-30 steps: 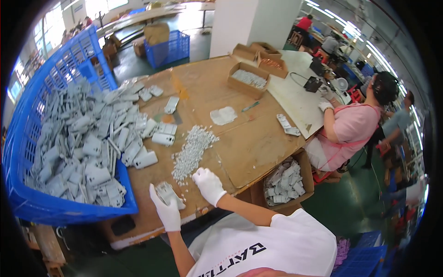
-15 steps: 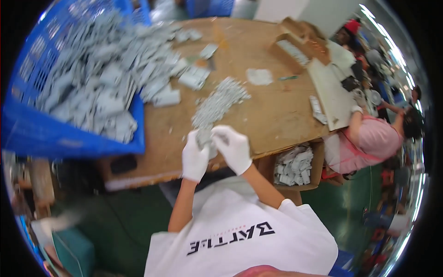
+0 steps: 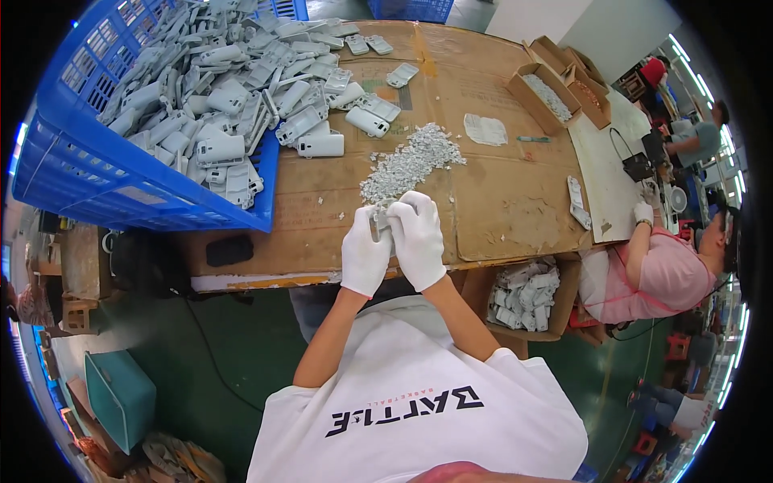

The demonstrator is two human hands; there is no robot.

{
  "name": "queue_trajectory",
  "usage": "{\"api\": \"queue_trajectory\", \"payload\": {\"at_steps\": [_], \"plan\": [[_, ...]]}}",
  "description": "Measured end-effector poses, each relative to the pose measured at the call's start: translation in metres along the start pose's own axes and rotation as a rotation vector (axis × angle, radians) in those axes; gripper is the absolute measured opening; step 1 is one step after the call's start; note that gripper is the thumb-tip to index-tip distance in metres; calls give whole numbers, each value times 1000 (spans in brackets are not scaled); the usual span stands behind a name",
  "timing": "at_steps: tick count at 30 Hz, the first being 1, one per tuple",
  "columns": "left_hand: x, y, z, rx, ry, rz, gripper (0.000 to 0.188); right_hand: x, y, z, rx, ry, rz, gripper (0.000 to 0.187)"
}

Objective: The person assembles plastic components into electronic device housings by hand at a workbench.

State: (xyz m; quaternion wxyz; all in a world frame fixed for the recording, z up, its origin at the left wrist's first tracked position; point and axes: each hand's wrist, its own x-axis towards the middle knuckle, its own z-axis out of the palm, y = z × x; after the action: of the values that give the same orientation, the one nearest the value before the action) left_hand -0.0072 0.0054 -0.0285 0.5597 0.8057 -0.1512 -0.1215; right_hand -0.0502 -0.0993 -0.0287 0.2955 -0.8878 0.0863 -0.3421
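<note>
Both my hands wear white gloves and meet at the table's front edge. My left hand (image 3: 366,256) is closed round a pale grey plastic housing (image 3: 384,219), mostly hidden by the gloves. From the other side, the bent fingers of my right hand (image 3: 418,240) press on that same housing; whether a small piece is pinched there cannot be made out. Just beyond my fingertips spreads a heap of tiny whitish-grey plastic pieces (image 3: 413,161). Farther left, several loose grey housings (image 3: 320,146) lie outside a big pile of similar housings (image 3: 221,101).
A tipped blue crate (image 3: 145,193) holds the pile. Below the table's right front, a cardboard box (image 3: 568,302) contains more housings. Small-parts boxes (image 3: 555,121) stand at the back right. A dark pad (image 3: 229,251) lies front left. A co-worker in pink (image 3: 660,270) sits at right.
The view has shifted and sharpened. My right hand has moved closer in to the left, its fingers now on the housing. My left hand still holds the housing.
</note>
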Motion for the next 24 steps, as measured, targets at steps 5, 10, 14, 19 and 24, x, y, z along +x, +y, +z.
{"api": "queue_trajectory", "payload": {"at_steps": [5,10,14,19,24], "plan": [[-1,10,7,35,25,121,29,9,15,-8,37,-10,-17,22],[-4,9,12,24,-50,219,39,9,28,-24,483,-193,352,24],[-8,10,25,-15,-67,282,36,-3,45,-31,686,-310,416,23],[-17,4,24,-27,-66,283,35,-18,38,-26,793,-228,389,26],[-29,-3,17,12,-46,216,33,-29,31,-9,806,-224,460,24]]}}
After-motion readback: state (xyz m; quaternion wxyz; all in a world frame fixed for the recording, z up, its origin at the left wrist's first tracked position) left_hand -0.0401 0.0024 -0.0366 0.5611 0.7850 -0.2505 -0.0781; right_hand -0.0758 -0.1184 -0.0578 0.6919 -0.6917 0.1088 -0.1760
